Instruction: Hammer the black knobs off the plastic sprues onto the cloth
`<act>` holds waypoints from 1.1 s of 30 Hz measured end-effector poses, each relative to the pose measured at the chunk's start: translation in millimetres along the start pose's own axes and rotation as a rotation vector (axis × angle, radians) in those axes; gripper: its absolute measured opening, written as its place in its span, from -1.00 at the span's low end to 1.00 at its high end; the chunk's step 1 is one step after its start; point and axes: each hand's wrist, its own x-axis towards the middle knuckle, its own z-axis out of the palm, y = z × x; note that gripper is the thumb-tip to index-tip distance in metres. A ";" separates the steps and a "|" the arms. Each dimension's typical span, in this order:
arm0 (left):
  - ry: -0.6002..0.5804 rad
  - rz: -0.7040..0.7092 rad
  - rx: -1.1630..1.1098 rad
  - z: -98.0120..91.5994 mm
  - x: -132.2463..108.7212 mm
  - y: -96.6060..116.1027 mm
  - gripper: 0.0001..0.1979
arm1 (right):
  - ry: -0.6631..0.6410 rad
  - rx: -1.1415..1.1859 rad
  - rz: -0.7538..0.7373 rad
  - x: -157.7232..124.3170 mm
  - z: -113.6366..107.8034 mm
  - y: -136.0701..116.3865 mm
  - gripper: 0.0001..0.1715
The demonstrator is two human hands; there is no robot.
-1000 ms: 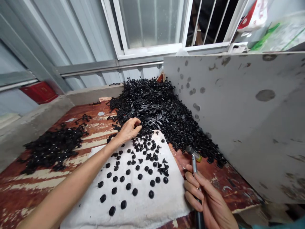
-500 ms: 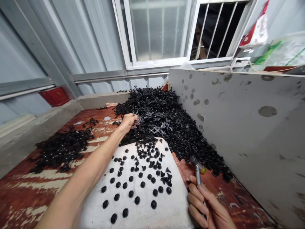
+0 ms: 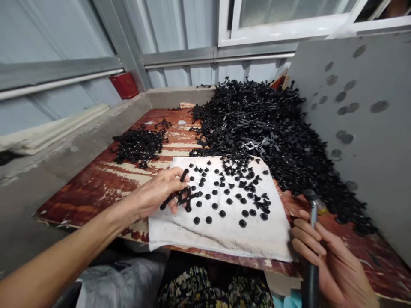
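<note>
My left hand (image 3: 157,192), closed, pinches a black lattice-shaped linkage (image 3: 184,196) with crossed arms above the left part of a white cloth (image 3: 180,229). Loosely curled round a hammer (image 3: 314,214) is my right hand (image 3: 334,256), beside the cloth's right edge. The hammer has a metal shaft and a dark grip, and its head points away from me. Several small black button-like pieces (image 3: 222,213) stand spread over the cloth, some with stems up. Farther back they crowd together.
A large heap of black linkages and button pieces (image 3: 257,115) covers the back right, against a grey panel (image 3: 369,141). A smaller pile of linkages (image 3: 139,145) lies at left on the worn red tabletop (image 3: 83,188). A red box (image 3: 124,85) sits on the back ledge.
My left hand has come back from the large heap to the cloth, bringing a linkage. My right hand still holds the hammer. The view has turned left and down.
</note>
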 end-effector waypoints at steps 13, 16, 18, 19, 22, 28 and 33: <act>0.065 -0.005 -0.104 -16.3 -8.1 -51.6 -0.61 | 0.014 -0.051 -0.056 -9.3 11.7 1.8 -0.56; 0.083 -0.005 -0.127 -15.0 -5.5 -56.5 -0.58 | 0.020 -0.039 -0.057 -10.1 12.8 2.8 -0.57; 0.082 -0.037 -0.140 -13.9 -5.7 -57.9 -0.56 | 0.045 -0.027 -0.055 -10.1 14.1 3.7 -0.60; 0.079 -0.054 -0.145 -13.4 -6.1 -58.1 -0.56 | 0.060 -0.024 -0.051 -9.9 14.7 4.1 -0.62; 0.079 -0.076 -0.142 -12.2 -7.3 -57.8 -0.55 | 0.100 -0.007 -0.059 -8.1 13.7 4.7 -0.65; 0.087 -0.060 -0.123 -8.7 -5.9 -60.0 -0.56 | 0.090 0.021 -0.076 -2.8 3.4 3.0 -0.69; 0.091 -0.053 -0.120 -7.5 -4.8 -63.3 -0.56 | 0.108 -0.003 -0.086 -2.8 5.0 2.6 -0.68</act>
